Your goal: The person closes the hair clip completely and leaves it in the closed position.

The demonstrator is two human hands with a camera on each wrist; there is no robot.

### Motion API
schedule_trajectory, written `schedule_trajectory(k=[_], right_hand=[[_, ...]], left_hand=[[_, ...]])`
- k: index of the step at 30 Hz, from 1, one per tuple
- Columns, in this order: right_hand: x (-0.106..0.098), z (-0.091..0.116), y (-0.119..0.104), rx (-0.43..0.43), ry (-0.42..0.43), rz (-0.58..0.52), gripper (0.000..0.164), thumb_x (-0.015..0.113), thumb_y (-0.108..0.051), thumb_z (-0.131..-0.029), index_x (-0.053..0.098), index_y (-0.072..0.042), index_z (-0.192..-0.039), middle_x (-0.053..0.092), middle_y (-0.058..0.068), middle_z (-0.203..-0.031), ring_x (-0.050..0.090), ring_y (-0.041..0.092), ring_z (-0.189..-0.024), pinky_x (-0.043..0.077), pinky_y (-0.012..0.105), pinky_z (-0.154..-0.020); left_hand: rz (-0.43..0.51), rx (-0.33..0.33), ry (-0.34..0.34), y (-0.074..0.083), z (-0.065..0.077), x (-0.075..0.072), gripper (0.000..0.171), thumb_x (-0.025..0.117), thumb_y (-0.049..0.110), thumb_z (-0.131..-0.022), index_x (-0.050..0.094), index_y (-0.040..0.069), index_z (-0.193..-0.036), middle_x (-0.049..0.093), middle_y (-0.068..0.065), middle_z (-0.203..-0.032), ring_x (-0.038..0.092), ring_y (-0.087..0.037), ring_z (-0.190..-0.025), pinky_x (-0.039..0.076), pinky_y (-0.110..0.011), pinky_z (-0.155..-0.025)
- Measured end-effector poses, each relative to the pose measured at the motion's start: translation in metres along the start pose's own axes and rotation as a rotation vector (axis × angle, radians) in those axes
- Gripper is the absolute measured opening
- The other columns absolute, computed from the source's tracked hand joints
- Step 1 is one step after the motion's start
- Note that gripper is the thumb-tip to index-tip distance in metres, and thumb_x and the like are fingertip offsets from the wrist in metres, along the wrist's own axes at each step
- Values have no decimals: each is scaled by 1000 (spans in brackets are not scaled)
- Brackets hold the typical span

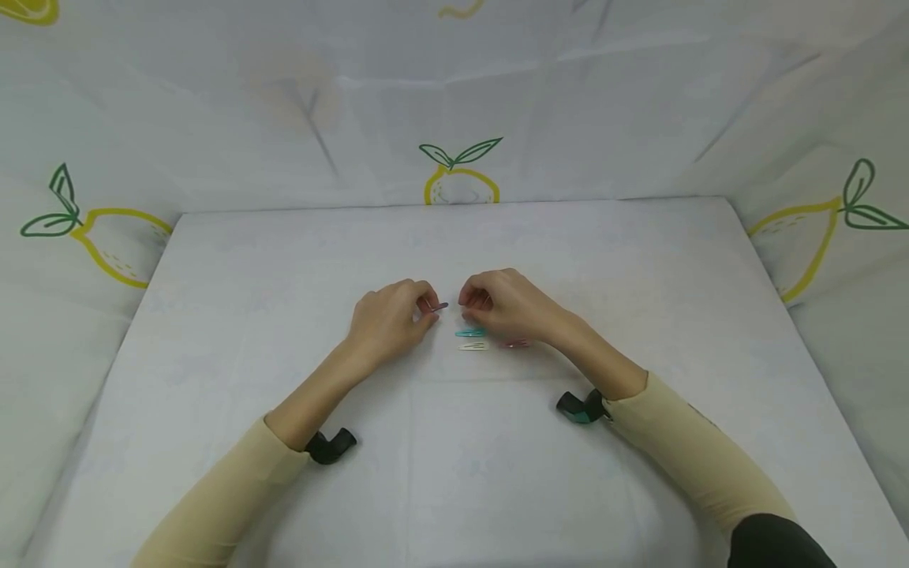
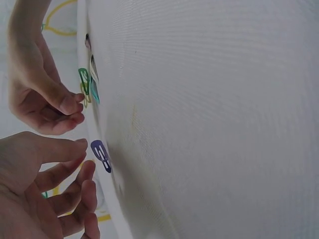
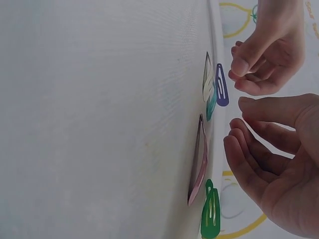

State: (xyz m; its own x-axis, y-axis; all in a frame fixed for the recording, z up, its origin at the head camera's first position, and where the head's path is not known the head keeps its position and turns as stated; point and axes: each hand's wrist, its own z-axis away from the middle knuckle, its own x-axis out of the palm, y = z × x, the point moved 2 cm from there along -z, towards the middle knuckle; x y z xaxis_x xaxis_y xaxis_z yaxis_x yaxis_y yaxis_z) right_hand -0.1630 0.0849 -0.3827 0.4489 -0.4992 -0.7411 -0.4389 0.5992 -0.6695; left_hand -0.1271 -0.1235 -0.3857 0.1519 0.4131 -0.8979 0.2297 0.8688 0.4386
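Cream hair clip lies nearest, pink clip at its three o'clock, teal clip at twelve. At teal's ten, purple clip sits just beside the left hand, whose parted fingers hold nothing. The loosely curved right hand is likewise without hold; the green clip shows only in wrist views. Farthest, lettering at two o'clock, perhaps "Sour", reads poorly.

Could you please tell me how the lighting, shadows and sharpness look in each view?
Head view: bright, diffuse light, a soft shadow beside the left sleeve, the cream clip faint against the white table. Left wrist view: dimmer, turned sideways, a blurred shadow beside the purple clip. Right wrist view: also dim and sideways, the green clip fairly sharp.
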Motion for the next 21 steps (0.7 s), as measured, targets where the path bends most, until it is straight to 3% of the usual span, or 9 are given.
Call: schedule_trajectory(k=[21], right_hand=[[4,-10,1,-11,-14,5,14,79,-8,-96,77,-2,-108,78,8,-99,70,20,-90,61,36,-89]], left_hand=[[-25,-24,-13,-4,1,-2,17,79,24,-99,78,17,-114,78,0,-106,71,-20,-88,52,-35,-69]])
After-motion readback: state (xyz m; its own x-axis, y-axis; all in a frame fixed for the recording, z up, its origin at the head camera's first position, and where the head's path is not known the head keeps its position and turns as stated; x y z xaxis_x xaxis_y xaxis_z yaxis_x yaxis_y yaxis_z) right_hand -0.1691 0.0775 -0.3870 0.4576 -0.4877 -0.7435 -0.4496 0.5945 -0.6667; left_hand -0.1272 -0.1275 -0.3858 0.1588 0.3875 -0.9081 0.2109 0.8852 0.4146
